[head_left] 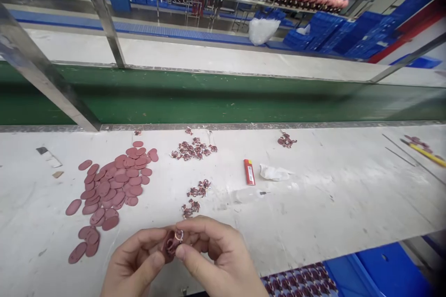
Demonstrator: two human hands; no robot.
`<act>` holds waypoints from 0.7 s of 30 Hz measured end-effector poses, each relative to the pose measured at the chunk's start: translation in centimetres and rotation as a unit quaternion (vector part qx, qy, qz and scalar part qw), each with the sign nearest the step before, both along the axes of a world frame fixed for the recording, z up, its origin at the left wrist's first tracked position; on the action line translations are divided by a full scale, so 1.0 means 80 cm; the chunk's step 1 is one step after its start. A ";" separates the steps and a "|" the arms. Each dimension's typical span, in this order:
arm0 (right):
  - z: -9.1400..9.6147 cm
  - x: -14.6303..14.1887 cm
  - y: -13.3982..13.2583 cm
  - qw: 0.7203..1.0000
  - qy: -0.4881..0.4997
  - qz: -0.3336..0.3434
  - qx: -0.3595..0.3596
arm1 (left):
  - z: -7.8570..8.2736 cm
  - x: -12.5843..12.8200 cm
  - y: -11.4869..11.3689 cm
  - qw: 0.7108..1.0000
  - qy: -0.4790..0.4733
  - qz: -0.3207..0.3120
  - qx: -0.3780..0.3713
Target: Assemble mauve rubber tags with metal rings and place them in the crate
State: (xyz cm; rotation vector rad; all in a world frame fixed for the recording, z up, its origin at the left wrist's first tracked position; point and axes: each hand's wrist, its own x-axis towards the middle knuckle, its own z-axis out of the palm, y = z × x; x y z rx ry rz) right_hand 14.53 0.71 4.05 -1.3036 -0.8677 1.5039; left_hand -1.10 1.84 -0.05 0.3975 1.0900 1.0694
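My left hand (137, 260) pinches the edge of a dark red oval disc (166, 247) near the bottom of the view. On the disc's other side, my right hand (216, 255) grips a small dark red ring-shaped piece (178, 236) with a pale band, held against the disc. Fingers hide part of both pieces. To the left lies a spread pile of flat reddish oval discs (114, 181). Small curled dark red pieces with pale bits sit in a cluster (193, 149) beyond my hands, and in a nearer group (198, 189).
A red lighter (249, 171), a crumpled white wrapper (273, 172) and a clear bottle with a needle tip (249, 195) lie right of centre. A yellow-handled tool (427, 154) is far right. Blue trays (390, 269) stand below the table's front edge. A green belt (223, 100) runs behind.
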 end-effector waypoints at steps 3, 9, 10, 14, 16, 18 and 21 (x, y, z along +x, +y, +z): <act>-0.010 0.003 0.000 0.999 -0.027 -0.002 0.041 | -0.008 -0.001 -0.001 1.000 0.001 -0.023 0.012; -0.010 0.008 -0.003 0.987 -0.107 0.011 0.122 | -0.016 0.001 -0.002 0.997 -0.016 -0.057 0.055; -0.007 0.009 -0.003 0.984 -0.120 0.019 0.132 | -0.017 0.002 -0.003 0.997 -0.017 -0.056 0.058; 0.002 0.016 0.000 0.976 -0.159 0.037 0.145 | -0.024 0.004 -0.005 0.995 -0.023 -0.074 0.056; 0.003 0.018 0.000 0.978 -0.156 0.033 0.136 | -0.027 0.006 -0.007 0.996 -0.033 -0.073 0.047; 0.003 0.019 -0.001 0.984 -0.129 0.025 0.118 | -0.027 0.009 -0.009 0.997 -0.036 -0.065 0.034; 0.001 0.019 -0.003 0.997 -0.056 0.008 0.059 | -0.021 0.016 -0.013 0.999 -0.029 -0.042 0.016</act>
